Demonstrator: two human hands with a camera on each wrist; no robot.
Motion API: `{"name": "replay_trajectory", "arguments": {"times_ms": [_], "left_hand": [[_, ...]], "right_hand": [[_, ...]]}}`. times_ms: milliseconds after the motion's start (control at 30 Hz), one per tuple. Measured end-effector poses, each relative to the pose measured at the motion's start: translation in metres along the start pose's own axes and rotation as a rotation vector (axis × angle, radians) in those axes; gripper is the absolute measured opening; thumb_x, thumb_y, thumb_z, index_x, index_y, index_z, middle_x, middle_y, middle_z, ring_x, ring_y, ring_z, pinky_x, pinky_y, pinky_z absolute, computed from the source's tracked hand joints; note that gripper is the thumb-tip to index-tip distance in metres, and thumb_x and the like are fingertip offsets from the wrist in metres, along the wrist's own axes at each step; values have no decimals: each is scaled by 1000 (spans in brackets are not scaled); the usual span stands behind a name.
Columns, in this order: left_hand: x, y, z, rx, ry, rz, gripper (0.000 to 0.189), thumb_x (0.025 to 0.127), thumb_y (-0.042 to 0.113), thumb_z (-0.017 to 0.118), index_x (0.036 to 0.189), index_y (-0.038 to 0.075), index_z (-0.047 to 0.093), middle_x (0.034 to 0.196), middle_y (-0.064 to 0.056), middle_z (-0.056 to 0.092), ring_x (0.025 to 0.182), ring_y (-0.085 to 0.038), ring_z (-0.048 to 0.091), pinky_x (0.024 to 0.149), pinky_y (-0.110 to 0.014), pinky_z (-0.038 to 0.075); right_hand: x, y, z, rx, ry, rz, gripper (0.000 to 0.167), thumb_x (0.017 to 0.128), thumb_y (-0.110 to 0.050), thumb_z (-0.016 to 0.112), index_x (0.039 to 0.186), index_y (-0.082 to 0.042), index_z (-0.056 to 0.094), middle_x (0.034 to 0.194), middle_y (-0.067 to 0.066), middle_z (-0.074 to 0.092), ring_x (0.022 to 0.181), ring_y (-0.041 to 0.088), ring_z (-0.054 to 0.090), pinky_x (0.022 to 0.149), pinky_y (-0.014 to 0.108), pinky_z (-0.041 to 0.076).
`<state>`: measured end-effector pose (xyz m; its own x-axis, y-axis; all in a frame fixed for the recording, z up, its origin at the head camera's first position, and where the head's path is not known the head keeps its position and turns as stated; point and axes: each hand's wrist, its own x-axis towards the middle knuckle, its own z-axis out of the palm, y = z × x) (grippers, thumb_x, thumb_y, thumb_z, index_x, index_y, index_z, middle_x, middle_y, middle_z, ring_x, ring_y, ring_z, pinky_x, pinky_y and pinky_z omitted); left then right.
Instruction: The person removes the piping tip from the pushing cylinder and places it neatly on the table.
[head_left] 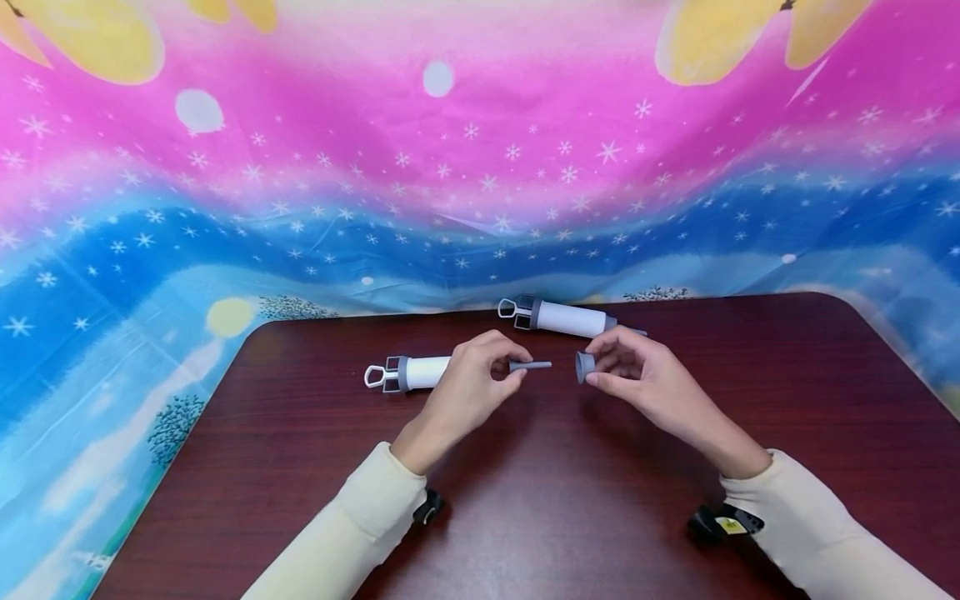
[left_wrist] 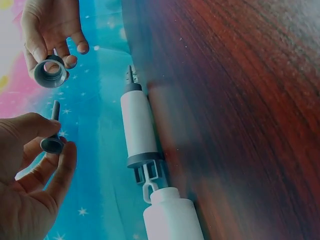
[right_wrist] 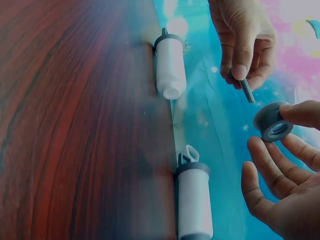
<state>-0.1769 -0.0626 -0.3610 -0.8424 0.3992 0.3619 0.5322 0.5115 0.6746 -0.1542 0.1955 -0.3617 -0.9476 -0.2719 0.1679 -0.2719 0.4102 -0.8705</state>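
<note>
In the head view, my left hand (head_left: 463, 379) pinches a small grey nozzle (head_left: 534, 365) between thumb and fingers, its thin tube aimed right. Facing it, my right hand (head_left: 648, 379) pinches a grey ring-shaped collar (head_left: 584, 367) by its side. A gap separates the two parts; both are held above the table. The left wrist view shows the collar's round opening (left_wrist: 50, 72) towards the nozzle's tube (left_wrist: 56, 109). Partly hidden behind my left hand lies a white syringe-like tube (head_left: 426, 372) with a pull handle; its bare white neck (right_wrist: 172, 93) shows in the right wrist view.
Farther back lies a second white syringe-like tube (head_left: 572, 319) with a grey end cap and thin nozzle, close to the table's back edge. The dark red wooden table (head_left: 480, 517) meets a patterned cloth backdrop (head_left: 480, 183).
</note>
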Motion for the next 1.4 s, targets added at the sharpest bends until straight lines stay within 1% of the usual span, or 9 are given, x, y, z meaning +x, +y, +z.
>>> {"name": "replay_trajectory", "arguments": {"times_ms": [200, 367, 600, 800, 900, 1033, 1167, 1267, 1400], "left_hand": [[5, -2, 3, 30, -19, -34, 13, 91, 1, 76, 101, 8, 80, 96, -4, 71, 79, -14, 63, 72, -21, 53], [9, -5, 7, 54, -53, -59, 13, 91, 0, 75, 101, 8, 79, 95, -4, 71, 79, -15, 63, 71, -21, 52], [16, -9, 17, 112, -115, -99, 13, 92, 3, 76, 104, 8, 79, 98, -3, 71, 80, -14, 61, 71, -21, 50], [23, -9, 26, 149, -140, -108, 12, 94, 4, 75, 104, 8, 79, 101, -5, 72, 79, -13, 59, 69, -20, 49], [27, -9, 32, 169, -141, -109, 12, 94, 5, 75, 104, 9, 79, 102, -5, 73, 79, -13, 59, 69, -21, 49], [31, -8, 38, 182, -152, -132, 12, 94, 7, 75, 104, 10, 80, 103, -4, 73, 80, -14, 59, 70, -23, 49], [33, -8, 45, 188, -177, -161, 12, 96, 9, 74, 107, 11, 79, 104, -2, 74, 82, -13, 60, 72, -24, 51], [34, -7, 49, 200, -196, -174, 13, 97, 10, 74, 108, 12, 79, 105, -1, 73, 86, -13, 62, 75, -24, 53], [35, -7, 53, 208, -217, -188, 14, 97, 10, 73, 110, 12, 79, 105, -1, 73, 87, -13, 64, 77, -26, 55]], "right_hand": [[3, 11, -5, -57, 25, -5, 26, 95, -5, 75, 119, -5, 66, 106, 14, 70, 90, 9, 69, 80, 21, 57], [6, 18, -9, -121, 45, 1, 26, 93, -4, 77, 117, -6, 67, 104, 13, 71, 89, 9, 68, 79, 20, 55], [10, 27, -13, -243, 68, 14, 27, 91, -3, 79, 115, -6, 70, 107, 13, 73, 92, 20, 70, 77, 23, 53], [15, 37, -16, -321, 68, 26, 24, 90, -1, 77, 113, -4, 70, 109, 15, 71, 92, 24, 69, 74, 25, 52], [18, 41, -17, -357, 65, 30, 24, 89, 1, 76, 113, -2, 70, 107, 16, 70, 91, 26, 69, 75, 28, 52], [22, 46, -18, -408, 50, 43, 25, 90, 1, 75, 114, 0, 70, 108, 18, 68, 92, 30, 70, 79, 38, 54], [25, 49, -19, -448, 12, 89, 27, 92, 0, 72, 118, 1, 69, 110, 19, 66, 95, 33, 69, 81, 46, 56], [27, 51, -19, -477, -20, 120, 28, 94, 0, 70, 122, 2, 68, 111, 19, 65, 97, 32, 67, 81, 48, 56], [29, 54, -21, -512, -46, 137, 30, 93, 1, 70, 123, 4, 67, 111, 20, 64, 96, 33, 66, 79, 47, 56]]}}
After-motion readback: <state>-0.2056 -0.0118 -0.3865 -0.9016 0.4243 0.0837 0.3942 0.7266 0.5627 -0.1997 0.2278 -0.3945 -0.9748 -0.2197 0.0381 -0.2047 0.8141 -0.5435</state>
